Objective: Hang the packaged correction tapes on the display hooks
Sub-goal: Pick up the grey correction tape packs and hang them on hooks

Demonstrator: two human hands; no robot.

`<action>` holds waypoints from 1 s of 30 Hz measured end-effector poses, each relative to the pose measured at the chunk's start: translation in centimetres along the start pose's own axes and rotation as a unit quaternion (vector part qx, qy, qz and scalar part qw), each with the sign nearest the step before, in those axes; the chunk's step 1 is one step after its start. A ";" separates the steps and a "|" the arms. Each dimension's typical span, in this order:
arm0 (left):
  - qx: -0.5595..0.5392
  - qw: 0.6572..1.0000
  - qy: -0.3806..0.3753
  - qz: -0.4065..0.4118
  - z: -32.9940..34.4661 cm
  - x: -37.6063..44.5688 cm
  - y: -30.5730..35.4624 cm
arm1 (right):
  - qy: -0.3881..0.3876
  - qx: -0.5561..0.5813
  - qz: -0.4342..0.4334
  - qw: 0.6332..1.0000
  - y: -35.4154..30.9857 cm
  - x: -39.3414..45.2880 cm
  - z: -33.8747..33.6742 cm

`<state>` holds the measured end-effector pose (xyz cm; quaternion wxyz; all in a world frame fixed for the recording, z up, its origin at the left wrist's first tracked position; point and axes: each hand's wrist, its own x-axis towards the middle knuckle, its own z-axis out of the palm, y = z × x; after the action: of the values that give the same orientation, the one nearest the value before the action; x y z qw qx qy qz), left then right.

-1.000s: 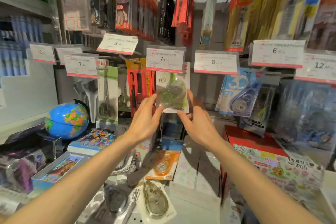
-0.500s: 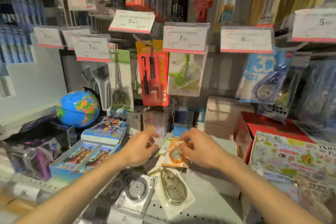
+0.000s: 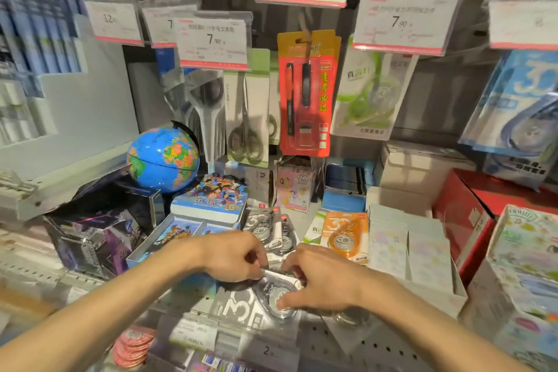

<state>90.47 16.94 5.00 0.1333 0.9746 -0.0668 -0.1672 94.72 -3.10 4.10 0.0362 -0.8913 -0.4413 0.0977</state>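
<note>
A grey packaged correction tape [image 3: 259,305] lies flat on the shelf at the bottom centre. My left hand [image 3: 232,257] pinches its top edge and my right hand [image 3: 320,278] grips its right side, thumb on the clear blister. Just behind lie two more grey packs [image 3: 268,229] and an orange pack [image 3: 344,235]. A green correction tape pack [image 3: 371,96] hangs on a display hook under the 7.90 price tag. Blue packs [image 3: 519,112] hang at the right.
A red pen pack [image 3: 305,93] and scissors [image 3: 247,112] hang left of the green pack. A globe [image 3: 163,157], comic boxes [image 3: 211,199] and dark boxes [image 3: 99,220] fill the left shelf. Pale notepads [image 3: 404,244] and a red box [image 3: 465,211] stand right.
Both hands have let go of the hung green pack, come down to the shelf and closed on the grey pack near the front. The camera has tilted down.
</note>
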 end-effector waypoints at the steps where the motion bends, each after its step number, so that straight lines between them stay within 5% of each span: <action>1: -0.009 1.000 0.004 -0.001 0.0 -0.1 -0.2 | -0.003 0.006 0.001 1.000 0.0 0.0 -0.1; 10: -0.194 0.980 0.015 0.030 0.1 0.0 -1.2 | -0.043 0.124 0.048 0.990 0.1 0.2 -0.4; 16: -0.311 0.942 0.110 0.069 -1.0 0.0 -1.9 | -0.032 0.325 0.107 0.939 1.5 0.1 -1.3; 30: -0.533 0.792 0.279 0.098 -3.7 3.1 6.7 | 0.227 0.472 0.144 0.839 8.8 -8.4 -6.3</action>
<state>94.07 10.88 9.24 0.6604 0.7414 -0.0219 0.1172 97.91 -14.95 10.11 0.5377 -0.8166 -0.1880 0.0930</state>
